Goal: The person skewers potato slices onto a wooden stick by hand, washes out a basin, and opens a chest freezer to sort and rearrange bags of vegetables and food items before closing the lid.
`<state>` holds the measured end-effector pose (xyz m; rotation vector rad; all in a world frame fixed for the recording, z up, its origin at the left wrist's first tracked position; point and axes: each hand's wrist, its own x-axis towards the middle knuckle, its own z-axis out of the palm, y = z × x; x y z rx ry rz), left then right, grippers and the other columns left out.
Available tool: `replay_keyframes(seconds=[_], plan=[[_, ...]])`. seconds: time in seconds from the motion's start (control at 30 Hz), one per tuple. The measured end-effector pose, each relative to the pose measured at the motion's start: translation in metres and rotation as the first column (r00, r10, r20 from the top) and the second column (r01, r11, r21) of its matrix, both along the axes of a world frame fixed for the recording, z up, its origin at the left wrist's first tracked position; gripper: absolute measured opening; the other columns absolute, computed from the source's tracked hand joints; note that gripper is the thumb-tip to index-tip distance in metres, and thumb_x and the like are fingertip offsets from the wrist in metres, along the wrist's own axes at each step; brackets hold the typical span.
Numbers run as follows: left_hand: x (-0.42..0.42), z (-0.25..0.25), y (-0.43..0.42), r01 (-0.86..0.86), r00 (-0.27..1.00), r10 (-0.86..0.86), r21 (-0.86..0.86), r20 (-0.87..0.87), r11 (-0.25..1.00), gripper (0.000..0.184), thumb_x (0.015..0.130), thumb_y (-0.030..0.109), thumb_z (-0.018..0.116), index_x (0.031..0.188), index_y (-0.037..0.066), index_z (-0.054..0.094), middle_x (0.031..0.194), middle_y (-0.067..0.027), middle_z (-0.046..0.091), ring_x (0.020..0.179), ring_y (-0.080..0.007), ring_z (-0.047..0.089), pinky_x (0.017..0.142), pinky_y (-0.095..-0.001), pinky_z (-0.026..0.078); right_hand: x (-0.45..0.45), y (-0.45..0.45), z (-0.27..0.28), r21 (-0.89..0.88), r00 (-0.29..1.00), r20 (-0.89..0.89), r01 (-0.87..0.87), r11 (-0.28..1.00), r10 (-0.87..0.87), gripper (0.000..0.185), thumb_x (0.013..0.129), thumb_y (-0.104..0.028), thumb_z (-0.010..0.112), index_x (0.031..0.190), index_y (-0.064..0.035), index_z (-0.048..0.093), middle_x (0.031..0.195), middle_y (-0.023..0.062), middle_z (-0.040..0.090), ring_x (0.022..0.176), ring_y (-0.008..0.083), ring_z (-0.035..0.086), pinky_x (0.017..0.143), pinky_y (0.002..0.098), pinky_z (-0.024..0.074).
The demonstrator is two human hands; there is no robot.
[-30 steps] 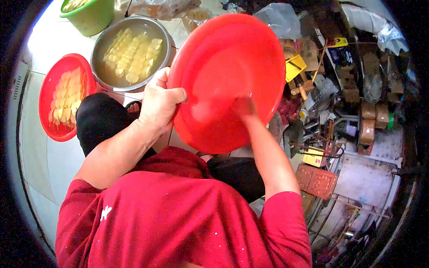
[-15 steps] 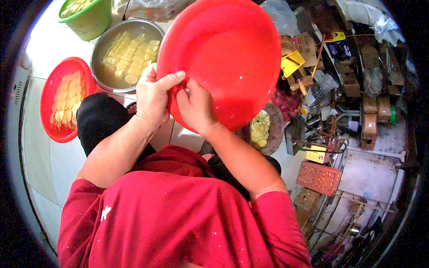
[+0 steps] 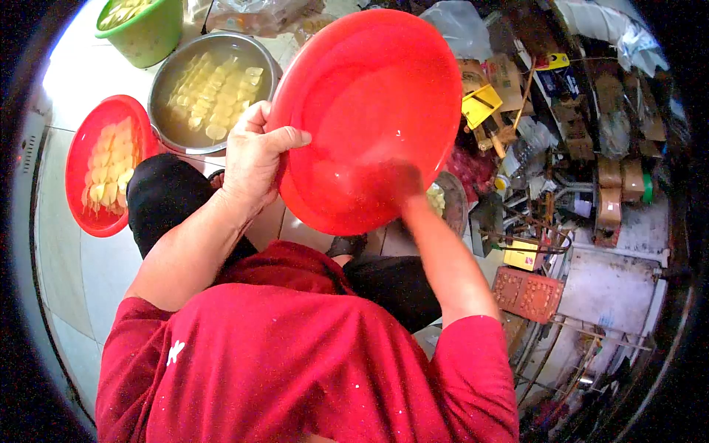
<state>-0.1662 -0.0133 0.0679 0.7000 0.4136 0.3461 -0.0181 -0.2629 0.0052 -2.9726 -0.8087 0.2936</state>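
Note:
A large red basin (image 3: pixel 362 88) is tilted up in front of me, its inside facing me. My left hand (image 3: pixel 255 151) grips its left rim, thumb over the edge and fingers behind. Inside the lower right part of the basin is my right hand (image 3: pixel 395 184), smeared by motion, so its fingers cannot be made out. Small bright specks show on the basin's inner surface. Partly hidden behind the basin, a round container (image 3: pixel 456 207) holds pale yellow pieces (image 3: pixel 436 198).
On the left stand a red basin (image 3: pixel 76 159) with rows of pale slices, a metal basin (image 3: pixel 159 111) with slices in liquid, and a green bucket (image 3: pixel 159 33). Cardboard, a yellow dustpan (image 3: pixel 480 105) and a reddish crate (image 3: pixel 526 294) crowd the right side.
From beside my left hand at the basin's left rim, my right hand has swung to the lower right inside. The basin has shifted slightly down, covering more of the container behind.

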Motion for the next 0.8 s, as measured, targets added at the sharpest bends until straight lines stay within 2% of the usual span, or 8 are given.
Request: replay_keyframes(seconds=[0.2, 0.3, 0.4, 0.47, 0.53, 0.63, 0.73, 0.8], plan=[[0.003, 0.001, -0.007, -0.042, 0.997, 0.040, -0.029, -0.061, 0.999, 0.023, 0.066, -0.012, 0.060, 0.078, 0.006, 0.050, 0.078, -0.0065, 0.059, 0.070, -0.0162, 0.059, 0.069, -0.0300, 0.051, -0.088, 0.088, 0.003, 0.430, 0.896, -0.432, 0.104, 0.897, 0.104, 0.009, 0.080, -0.006, 0.053, 0.087, -0.0042, 0.059, 0.081, 0.0205, 0.061, 0.079, 0.0335, 0.061, 0.067, 0.0409, 0.0466], [0.003, -0.003, -0.006, -0.033, 0.997, 0.031, -0.034, -0.076, 0.999, 0.023, 0.067, -0.012, 0.059, 0.080, 0.005, 0.052, 0.079, -0.0070, 0.060, 0.072, -0.0168, 0.059, 0.070, -0.0304, 0.051, -0.094, 0.127, 0.024, 0.468, 0.937, -0.344, 0.119, 0.875, 0.056, 0.009, 0.079, -0.007, 0.053, 0.087, -0.0033, 0.058, 0.079, 0.0205, 0.061, 0.079, 0.0324, 0.061, 0.067, 0.0402, 0.0468], [0.001, 0.001, -0.011, -0.018, 0.998, 0.011, -0.094, -0.065, 0.995, 0.026, 0.069, -0.010, 0.057, 0.090, 0.003, 0.055, 0.085, -0.0087, 0.061, 0.077, -0.0190, 0.060, 0.075, -0.0324, 0.050, -0.075, 0.157, 0.056, 0.603, 0.876, -0.477, 0.270, 0.751, 0.068, 0.031, 0.078, -0.015, 0.058, 0.105, -0.0007, 0.054, 0.094, 0.0201, 0.061, 0.089, 0.0357, 0.060, 0.075, 0.0442, 0.0477], [-0.001, 0.008, -0.013, 0.014, 0.998, -0.029, -0.233, -0.061, 0.972, 0.030, 0.070, -0.009, 0.058, 0.097, 0.002, 0.055, 0.092, -0.0094, 0.062, 0.082, -0.0199, 0.061, 0.078, -0.0338, 0.050, -0.049, 0.160, 0.047, 0.697, 0.971, -0.218, 0.084, 0.712, 0.099, 0.031, 0.078, -0.014, 0.057, 0.106, -0.0016, 0.052, 0.101, 0.0208, 0.059, 0.093, 0.0386, 0.057, 0.078, 0.0467, 0.0470], [-0.004, 0.002, -0.018, 0.049, 0.999, -0.053, -0.228, -0.011, 0.972, 0.029, 0.071, -0.008, 0.059, 0.097, 0.003, 0.055, 0.096, -0.0094, 0.062, 0.085, -0.0200, 0.061, 0.079, -0.0351, 0.051, -0.012, 0.146, 0.015, 0.535, 0.967, 0.223, -0.223, 0.815, 0.119, 0.029, 0.078, -0.015, 0.056, 0.104, -0.0026, 0.053, 0.102, 0.0217, 0.056, 0.093, 0.0403, 0.055, 0.079, 0.0488, 0.0467], [-0.003, -0.003, -0.014, 0.054, 0.999, -0.054, -0.264, 0.008, 0.963, 0.029, 0.070, -0.009, 0.059, 0.095, 0.003, 0.055, 0.095, -0.0098, 0.063, 0.084, -0.0201, 0.062, 0.078, -0.0351, 0.052, 0.010, 0.097, 0.006, 0.360, 0.937, 0.336, -0.217, 0.908, 0.091, 0.022, 0.076, -0.011, 0.056, 0.097, -0.0034, 0.052, 0.088, 0.0206, 0.056, 0.087, 0.0391, 0.054, 0.075, 0.0464, 0.0468], [-0.003, -0.002, -0.013, 0.054, 0.998, -0.050, -0.261, 0.024, 0.964, 0.029, 0.069, -0.011, 0.059, 0.093, 0.003, 0.054, 0.093, -0.0101, 0.063, 0.081, -0.0200, 0.062, 0.076, -0.0349, 0.053, 0.003, 0.040, 0.002, -0.080, 0.995, 0.060, -0.079, 0.994, 0.084, 0.020, 0.077, -0.012, 0.054, 0.095, -0.0037, 0.053, 0.090, 0.0198, 0.057, 0.088, 0.0357, 0.056, 0.075, 0.0448, 0.0468], [-0.001, 0.005, -0.010, 0.021, 0.999, -0.028, -0.309, -0.017, 0.951, 0.028, 0.069, -0.011, 0.059, 0.093, 0.002, 0.054, 0.091, -0.0102, 0.063, 0.079, -0.0201, 0.062, 0.075, -0.0352, 0.053, -0.009, 0.014, -0.015, -0.189, 0.991, -0.090, -0.118, 0.975, 0.103, 0.020, 0.077, -0.012, 0.054, 0.095, -0.0037, 0.054, 0.091, 0.0195, 0.058, 0.089, 0.0346, 0.056, 0.076, 0.0437, 0.0469]])
